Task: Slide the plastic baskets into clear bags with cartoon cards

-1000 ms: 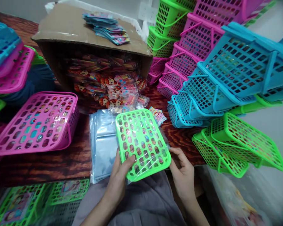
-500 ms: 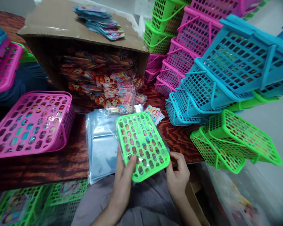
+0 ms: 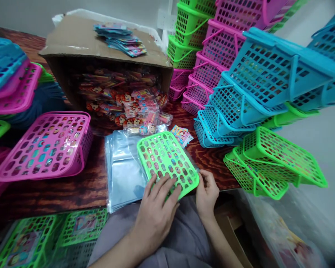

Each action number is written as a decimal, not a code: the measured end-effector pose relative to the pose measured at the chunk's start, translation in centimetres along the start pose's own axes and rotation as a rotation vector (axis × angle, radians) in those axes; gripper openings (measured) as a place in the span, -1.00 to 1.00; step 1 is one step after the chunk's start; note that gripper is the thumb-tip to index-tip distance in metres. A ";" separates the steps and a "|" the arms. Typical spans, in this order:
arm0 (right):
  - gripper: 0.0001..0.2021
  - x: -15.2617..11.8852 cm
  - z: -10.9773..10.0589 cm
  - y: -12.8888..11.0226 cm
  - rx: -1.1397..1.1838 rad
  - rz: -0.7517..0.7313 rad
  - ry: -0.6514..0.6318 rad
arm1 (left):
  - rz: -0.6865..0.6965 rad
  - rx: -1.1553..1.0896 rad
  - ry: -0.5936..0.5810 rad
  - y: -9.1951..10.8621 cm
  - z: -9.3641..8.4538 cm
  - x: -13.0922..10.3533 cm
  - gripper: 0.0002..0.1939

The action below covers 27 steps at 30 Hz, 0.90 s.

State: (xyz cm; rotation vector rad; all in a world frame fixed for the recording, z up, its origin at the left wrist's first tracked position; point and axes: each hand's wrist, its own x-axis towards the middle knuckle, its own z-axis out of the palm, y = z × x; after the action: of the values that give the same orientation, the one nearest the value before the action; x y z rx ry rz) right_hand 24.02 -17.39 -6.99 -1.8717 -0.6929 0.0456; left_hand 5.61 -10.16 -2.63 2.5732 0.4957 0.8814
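A green lidded basket with small colourful items showing through its holes lies in front of me, inside a clear plastic bag. Flat on the near part of its lid rests my left hand, fingers stretched and slightly apart. At the basket's near right corner, my right hand pinches the edge of the clear plastic bag; its fingertips are partly hidden. Under the basket's left side is a stack of clear plastic bags. Picture cards lie just beyond the basket.
A pink basket stands to the left. Behind, an open cardboard box holds packaged toys, with card packs on top. Stacked blue baskets, pink baskets and green baskets crowd the right. More green baskets sit below the table edge.
My left hand has let go of the basket's left side and moved onto the top of the lid, fingers flat. The right hand stays at the corner. The head view has shifted slightly.
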 end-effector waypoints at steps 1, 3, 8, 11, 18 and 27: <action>-0.79 0.0 0.1 0.0 0.020 0.017 0.011 | 0.007 0.004 0.017 -0.2 0.1 0.2 -0.63; -0.77 -0.2 0.1 0.2 0.051 0.043 0.021 | 0.026 0.002 0.044 -0.5 0.2 0.4 -0.72; -0.82 -1.5 -0.3 0.3 0.024 0.008 0.004 | 0.060 -0.028 0.073 -1.0 0.4 0.1 -0.78; -0.77 -1.3 -0.3 0.1 -0.031 -0.069 -0.024 | 0.090 -0.065 0.110 -0.9 0.9 -0.1 -0.79; -0.86 0.3 -0.2 0.3 -0.130 -0.185 -0.007 | -0.038 -0.114 0.085 0.6 1.0 0.5 -0.88; -0.78 -2.0 -1.5 -0.8 -0.120 -0.292 0.073 | -0.086 -0.061 0.087 0.9 0.5 2.3 -0.85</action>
State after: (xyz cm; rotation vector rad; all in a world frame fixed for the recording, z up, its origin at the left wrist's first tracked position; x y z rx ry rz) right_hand 22.50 -19.49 -6.25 -1.8575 -0.9279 -0.2557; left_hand 7.80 -10.00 -1.40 2.4472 0.5912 0.9666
